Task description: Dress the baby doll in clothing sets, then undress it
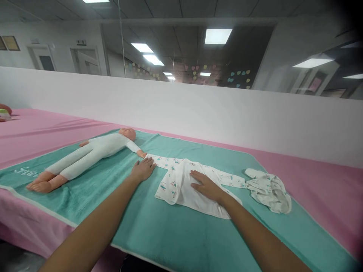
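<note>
A small white baby shirt (195, 194) with a coloured print lies spread on a green towel (159, 234), its front opened to the plain inside. My right hand (207, 185) rests on that plain white cloth, fingers stretched and apart. At the end of the shirt's left sleeve is my left hand (143, 169), lying flat with its fingers extended. A baby doll (96, 149) in a white bodysuit lies on its back to the left. One of the doll's hands touches or nearly touches the sleeve's cuff.
A crumpled printed white garment (269, 190) lies at the right, against the shirt's other sleeve. Pink cloth (320, 185) covers the table beneath the towel. Behind stands a low white wall (181, 109) with glass above. Part of another doll (5, 111) shows at the far left.
</note>
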{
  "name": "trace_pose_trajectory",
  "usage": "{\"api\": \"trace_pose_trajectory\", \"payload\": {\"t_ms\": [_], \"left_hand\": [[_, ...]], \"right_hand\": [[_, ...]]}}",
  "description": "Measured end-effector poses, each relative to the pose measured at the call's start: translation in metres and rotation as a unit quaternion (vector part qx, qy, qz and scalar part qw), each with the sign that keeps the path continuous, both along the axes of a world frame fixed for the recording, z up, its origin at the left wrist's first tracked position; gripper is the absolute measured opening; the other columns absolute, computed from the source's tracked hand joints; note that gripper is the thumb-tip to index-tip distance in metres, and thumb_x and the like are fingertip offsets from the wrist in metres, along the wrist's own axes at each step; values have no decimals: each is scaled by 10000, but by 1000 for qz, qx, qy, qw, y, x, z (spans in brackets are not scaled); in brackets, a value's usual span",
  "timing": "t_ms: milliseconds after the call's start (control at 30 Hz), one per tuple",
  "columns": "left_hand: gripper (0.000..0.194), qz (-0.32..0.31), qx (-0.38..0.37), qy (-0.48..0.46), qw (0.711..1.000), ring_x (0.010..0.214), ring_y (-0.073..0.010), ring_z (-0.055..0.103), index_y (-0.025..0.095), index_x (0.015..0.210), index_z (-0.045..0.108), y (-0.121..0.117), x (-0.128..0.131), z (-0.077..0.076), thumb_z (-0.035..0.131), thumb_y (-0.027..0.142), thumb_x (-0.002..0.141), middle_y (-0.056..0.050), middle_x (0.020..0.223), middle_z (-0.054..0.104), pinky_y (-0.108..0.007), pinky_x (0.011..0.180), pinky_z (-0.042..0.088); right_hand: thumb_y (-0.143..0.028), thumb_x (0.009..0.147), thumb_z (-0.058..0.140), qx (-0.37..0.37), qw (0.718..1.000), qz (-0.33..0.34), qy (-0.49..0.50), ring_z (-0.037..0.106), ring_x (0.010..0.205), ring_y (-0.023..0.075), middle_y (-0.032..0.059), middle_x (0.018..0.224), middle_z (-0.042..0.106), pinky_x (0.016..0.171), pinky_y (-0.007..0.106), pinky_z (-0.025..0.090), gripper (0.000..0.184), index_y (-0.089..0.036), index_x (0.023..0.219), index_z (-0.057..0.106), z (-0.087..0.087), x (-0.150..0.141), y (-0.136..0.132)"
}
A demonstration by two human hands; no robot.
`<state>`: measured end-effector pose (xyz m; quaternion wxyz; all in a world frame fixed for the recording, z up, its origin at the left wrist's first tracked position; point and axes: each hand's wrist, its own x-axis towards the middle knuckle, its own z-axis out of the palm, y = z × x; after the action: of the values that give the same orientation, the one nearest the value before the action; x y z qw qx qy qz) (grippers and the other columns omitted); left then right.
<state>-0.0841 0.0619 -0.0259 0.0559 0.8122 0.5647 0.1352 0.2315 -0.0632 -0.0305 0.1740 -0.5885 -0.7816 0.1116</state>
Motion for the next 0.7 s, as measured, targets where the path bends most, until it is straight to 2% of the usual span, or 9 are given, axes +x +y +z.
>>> {"api": "trace_pose_trajectory", "payload": {"t_ms": [100,200,367,467,600,700], "left_hand": [[498,12,10,-8,1000,1353,-234,230,267,1353,370,2,0,-1,236,449,908,-46,1467,289,-554,1059,164],[522,15,16,-13,1000,1352,-242,234,285,1388,315,3,-1,-3,250,466,902,-40,1465,293,-547,1063,164],[474,-16,7,-7,1000,1355,-246,222,348,1314,427,1,-4,-2,240,494,904,5,1452,323,-546,1066,140],[459,-11,5,-14,1000,1350,-243,231,353,1285,463,-2,-4,0,253,495,902,9,1446,336,-529,1072,137],[438,-10,13,-17,1000,1340,-244,254,344,1252,502,-3,-4,1,279,477,900,6,1429,367,-514,1076,154],[434,-9,17,-15,1000,1331,-248,275,344,1244,510,-1,-4,1,289,478,895,10,1421,382,-518,1073,169]], "right_hand": [[-532,832,444,47,993,-112,-12,313,1305,223,61,1409,381,1082,381,244,605,-206,1340,403,0,27,-8],[-488,828,458,37,982,-184,-28,371,1258,253,78,1365,435,1041,401,293,564,-176,1298,448,-2,46,-6],[-435,850,410,52,974,-214,44,396,1246,222,55,1358,446,1025,359,314,500,-188,1282,459,-4,50,0],[-417,848,384,83,955,-265,107,492,1135,203,82,1302,489,955,327,370,479,-176,1252,476,-2,56,1],[-463,834,375,76,946,-291,118,575,871,208,84,1014,631,761,318,416,399,-187,979,623,2,68,-1],[-522,789,441,56,951,-275,130,568,758,198,52,855,651,640,287,392,374,-205,822,637,3,69,-2]]}}
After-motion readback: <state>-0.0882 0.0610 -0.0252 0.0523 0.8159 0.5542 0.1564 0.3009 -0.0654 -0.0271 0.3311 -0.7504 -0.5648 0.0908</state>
